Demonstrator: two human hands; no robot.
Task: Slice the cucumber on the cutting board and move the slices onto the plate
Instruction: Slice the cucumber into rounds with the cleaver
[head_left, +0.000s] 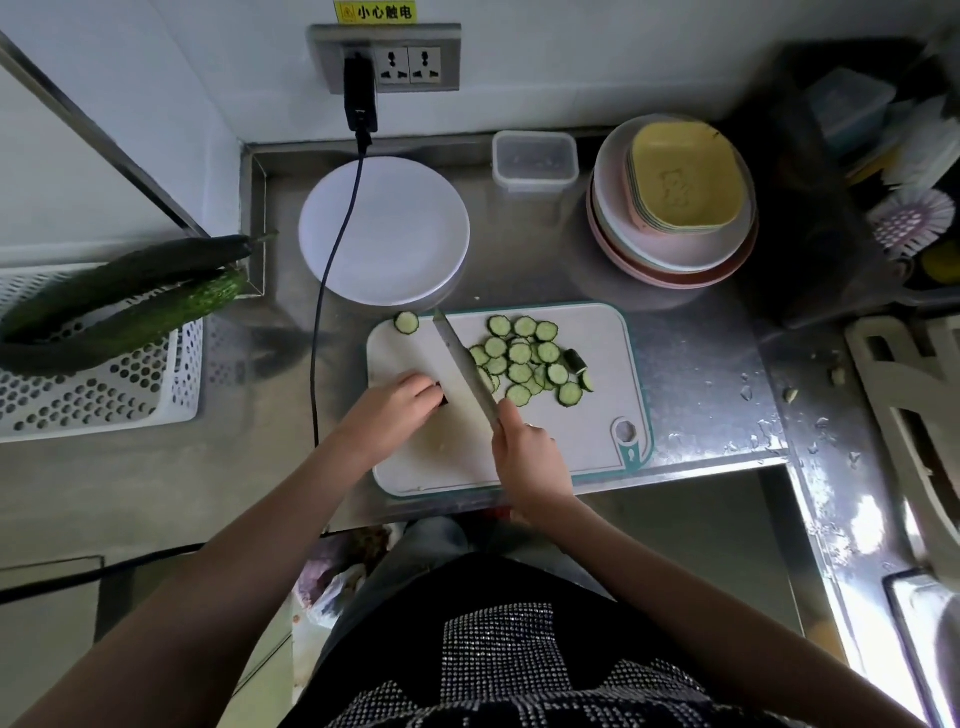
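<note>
A white cutting board (587, 436) with a teal rim lies at the counter's front edge. My left hand (397, 410) curls over a short cucumber stub (444, 399), almost hidden under the fingers. My right hand (524, 452) grips the handle of a knife (465, 366), its blade resting on the board just right of the stub. Several cucumber slices (524, 358) are piled to the right of the blade, with a dark end piece (575, 360) beside them. One slice (406, 322) lies alone at the board's far left corner. The white plate (384, 231) behind the board holds nothing.
Two whole cucumbers (130, 291) lie in a white perforated basket (98, 395) at left. A black cable (332, 270) hangs from the wall socket across the plate's left side. A clear box (535, 158) and stacked dishes (675, 202) stand at the back right.
</note>
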